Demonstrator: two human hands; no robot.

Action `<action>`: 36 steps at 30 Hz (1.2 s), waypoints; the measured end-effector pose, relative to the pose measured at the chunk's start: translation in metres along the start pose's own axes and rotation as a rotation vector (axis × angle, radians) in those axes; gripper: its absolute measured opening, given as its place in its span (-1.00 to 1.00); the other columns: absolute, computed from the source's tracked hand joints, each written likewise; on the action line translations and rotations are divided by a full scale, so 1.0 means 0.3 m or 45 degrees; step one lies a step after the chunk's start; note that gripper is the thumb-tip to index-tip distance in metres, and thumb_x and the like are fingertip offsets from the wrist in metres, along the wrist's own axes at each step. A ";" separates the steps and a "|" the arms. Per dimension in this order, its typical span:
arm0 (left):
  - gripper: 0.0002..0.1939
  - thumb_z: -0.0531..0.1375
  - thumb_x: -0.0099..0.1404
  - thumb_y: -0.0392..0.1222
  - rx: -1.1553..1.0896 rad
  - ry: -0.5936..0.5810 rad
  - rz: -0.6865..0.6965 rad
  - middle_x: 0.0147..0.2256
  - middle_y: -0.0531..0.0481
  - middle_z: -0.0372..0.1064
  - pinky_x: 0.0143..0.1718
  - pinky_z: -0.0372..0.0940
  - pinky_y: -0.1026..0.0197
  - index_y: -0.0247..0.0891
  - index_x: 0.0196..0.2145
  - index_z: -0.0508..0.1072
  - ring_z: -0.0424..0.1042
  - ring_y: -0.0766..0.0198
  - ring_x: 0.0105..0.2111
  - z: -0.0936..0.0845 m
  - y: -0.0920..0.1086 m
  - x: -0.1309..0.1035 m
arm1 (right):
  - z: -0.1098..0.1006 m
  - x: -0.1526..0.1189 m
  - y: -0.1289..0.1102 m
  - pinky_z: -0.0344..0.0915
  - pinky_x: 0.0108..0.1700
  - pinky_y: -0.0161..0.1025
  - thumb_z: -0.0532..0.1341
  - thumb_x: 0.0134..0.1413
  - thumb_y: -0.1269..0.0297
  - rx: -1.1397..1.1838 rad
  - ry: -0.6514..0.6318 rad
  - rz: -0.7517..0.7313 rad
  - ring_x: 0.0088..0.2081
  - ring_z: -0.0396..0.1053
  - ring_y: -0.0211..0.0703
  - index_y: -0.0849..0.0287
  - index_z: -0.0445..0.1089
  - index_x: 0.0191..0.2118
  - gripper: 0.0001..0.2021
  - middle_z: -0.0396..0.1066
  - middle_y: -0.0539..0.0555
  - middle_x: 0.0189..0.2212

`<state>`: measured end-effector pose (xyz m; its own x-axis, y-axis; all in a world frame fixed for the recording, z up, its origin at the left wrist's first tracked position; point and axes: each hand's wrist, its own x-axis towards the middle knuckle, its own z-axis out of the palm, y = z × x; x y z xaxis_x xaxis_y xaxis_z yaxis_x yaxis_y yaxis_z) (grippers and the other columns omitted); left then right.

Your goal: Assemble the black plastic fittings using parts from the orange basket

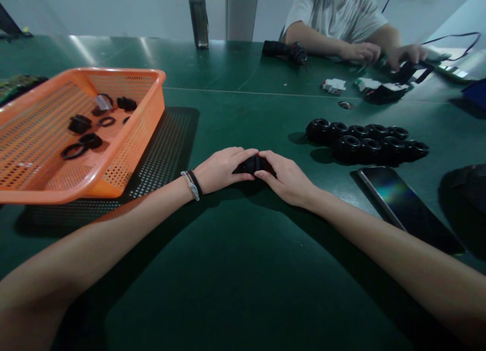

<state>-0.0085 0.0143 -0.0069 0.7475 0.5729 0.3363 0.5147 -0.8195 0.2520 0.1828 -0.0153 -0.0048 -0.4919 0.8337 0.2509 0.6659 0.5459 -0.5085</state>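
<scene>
Left hand [222,169] and right hand [290,180] both curled round black part [255,165], fingertips close together, mid-table over green surface [243,270]. Left: orange basket [146,131], loose black pieces [79,124] inside. Right: clustered black fittings [370,147], phone [410,204] nearer.

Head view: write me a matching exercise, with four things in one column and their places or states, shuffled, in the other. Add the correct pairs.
1. Orange basket
2. Phone
3. Bottle
4. Black part

A. Held by the left hand and right hand
B. Standing near the table's far edge
C. Containing loose black pieces
D. Lying flat beyond the right forearm

Pairs: 1-C, 2-D, 3-B, 4-A
</scene>
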 end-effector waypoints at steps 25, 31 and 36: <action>-0.72 0.07 0.24 -0.03 -0.605 0.015 -0.340 -0.45 0.04 0.29 -0.44 0.11 0.30 -0.34 -0.30 0.34 0.25 0.32 -0.47 -0.012 0.030 0.008 | 0.017 -0.010 0.030 0.30 -0.31 -0.13 0.03 0.18 0.13 -0.138 0.427 -0.360 -0.31 0.33 -0.07 0.18 0.23 -0.12 -0.74 0.38 0.15 -0.32; -0.67 0.12 0.24 -0.06 -0.491 0.087 -0.278 -0.29 -0.07 0.38 -0.33 0.20 0.25 -0.37 -0.16 0.36 0.33 0.26 -0.35 -0.013 0.036 0.003 | 0.018 -0.015 0.025 0.32 -0.30 -0.13 -0.02 0.20 0.07 -0.127 0.424 -0.342 -0.30 0.36 -0.07 0.20 0.23 -0.12 -0.69 0.40 0.18 -0.31; -0.66 0.14 0.24 -0.06 -0.418 0.127 -0.216 -0.27 -0.08 0.38 -0.30 0.23 0.25 -0.38 -0.14 0.35 0.34 0.27 -0.34 -0.010 0.036 0.000 | 0.020 -0.021 0.012 0.32 -0.28 -0.13 -0.06 0.21 0.01 -0.088 0.403 -0.257 -0.27 0.38 -0.06 0.20 0.23 -0.12 -0.64 0.42 0.20 -0.26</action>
<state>-0.0041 0.0056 -0.0015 0.6105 0.7117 0.3476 0.4537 -0.6739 0.5831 0.1849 -0.0190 -0.0132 -0.4266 0.6875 0.5877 0.6148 0.6970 -0.3690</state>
